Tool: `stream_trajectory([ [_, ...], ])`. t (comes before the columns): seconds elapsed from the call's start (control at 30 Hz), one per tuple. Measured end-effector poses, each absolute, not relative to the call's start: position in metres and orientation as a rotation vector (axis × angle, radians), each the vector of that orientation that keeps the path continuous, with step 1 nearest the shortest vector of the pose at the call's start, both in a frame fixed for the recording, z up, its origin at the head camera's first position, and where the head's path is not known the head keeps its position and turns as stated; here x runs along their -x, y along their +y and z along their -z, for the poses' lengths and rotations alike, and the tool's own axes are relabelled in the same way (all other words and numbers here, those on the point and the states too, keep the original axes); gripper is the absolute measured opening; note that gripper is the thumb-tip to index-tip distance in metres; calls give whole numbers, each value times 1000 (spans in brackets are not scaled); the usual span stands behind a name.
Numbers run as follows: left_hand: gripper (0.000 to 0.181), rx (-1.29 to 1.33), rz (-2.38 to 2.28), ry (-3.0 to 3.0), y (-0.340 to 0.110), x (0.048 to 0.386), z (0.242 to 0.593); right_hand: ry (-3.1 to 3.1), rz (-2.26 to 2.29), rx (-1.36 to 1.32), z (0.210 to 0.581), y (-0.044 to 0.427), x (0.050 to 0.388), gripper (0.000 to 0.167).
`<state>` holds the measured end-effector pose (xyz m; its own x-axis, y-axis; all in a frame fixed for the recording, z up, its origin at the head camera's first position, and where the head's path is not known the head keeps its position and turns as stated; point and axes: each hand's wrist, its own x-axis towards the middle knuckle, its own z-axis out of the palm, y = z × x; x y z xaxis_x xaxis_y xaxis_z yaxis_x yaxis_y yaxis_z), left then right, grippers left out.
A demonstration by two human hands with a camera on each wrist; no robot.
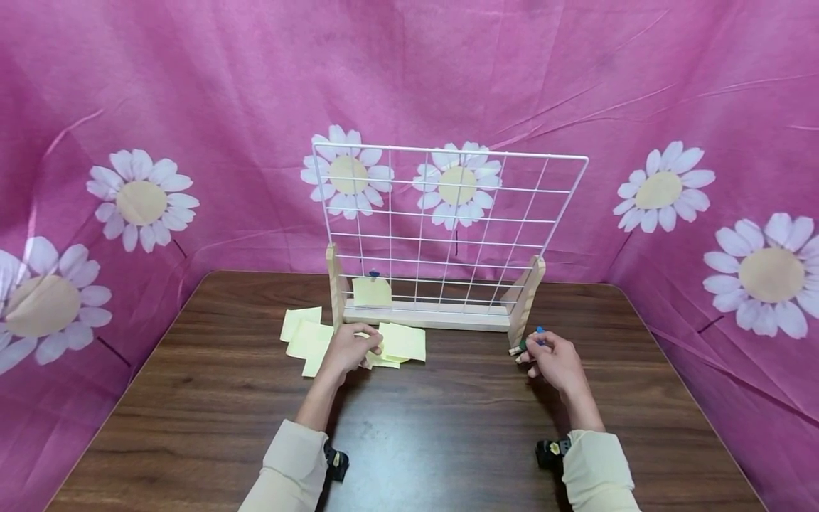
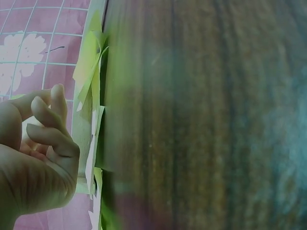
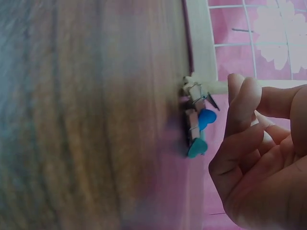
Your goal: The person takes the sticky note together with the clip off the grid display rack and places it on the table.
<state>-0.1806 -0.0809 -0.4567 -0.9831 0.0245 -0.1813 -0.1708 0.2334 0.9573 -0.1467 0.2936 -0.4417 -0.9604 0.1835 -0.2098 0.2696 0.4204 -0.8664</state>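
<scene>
My left hand (image 1: 354,348) hovers at a spread of yellow sticky notes (image 1: 407,343), its fingers loosely bent. No note shows between those fingers in the left wrist view, where the notes (image 2: 91,67) stand beyond the hand (image 2: 43,143). Over on the right, my right hand (image 1: 555,359) is beside a few small wooden clips, its fingers bent and nothing visible between them. A blue heart (image 3: 206,119) and a teal heart (image 3: 197,147) decorate two of these clips. One sticky note (image 1: 372,292) hangs low on the white wire grid (image 1: 441,213), under a dark clip (image 1: 374,274).
Wooden side supports (image 1: 527,302) and a pale base bar (image 1: 435,317) hold the grid upright near the back of the brown table (image 1: 441,427). More yellow notes (image 1: 310,338) lie left of the stand. A pink flowered cloth (image 1: 243,85) hangs behind.
</scene>
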Motion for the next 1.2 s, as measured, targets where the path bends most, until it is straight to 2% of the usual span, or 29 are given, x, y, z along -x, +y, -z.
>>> stream_trajectory([
  [0.17,14,168,-1886,2276,-82,181,455,2578,1643,-345,438,285,146,30],
  [0.47,21,160,-2015,2099,-86,183,455,2639,1529,-21,431,264,152,30],
  [0.7,29,165,-2092,2027,-87,184,453,2653,1496,124,422,245,160,23],
  [0.93,26,184,-2206,1969,-87,186,456,2633,1490,224,412,225,171,18],
  [1.2,59,183,-2317,1876,-87,185,456,2589,1516,292,401,199,180,20],
])
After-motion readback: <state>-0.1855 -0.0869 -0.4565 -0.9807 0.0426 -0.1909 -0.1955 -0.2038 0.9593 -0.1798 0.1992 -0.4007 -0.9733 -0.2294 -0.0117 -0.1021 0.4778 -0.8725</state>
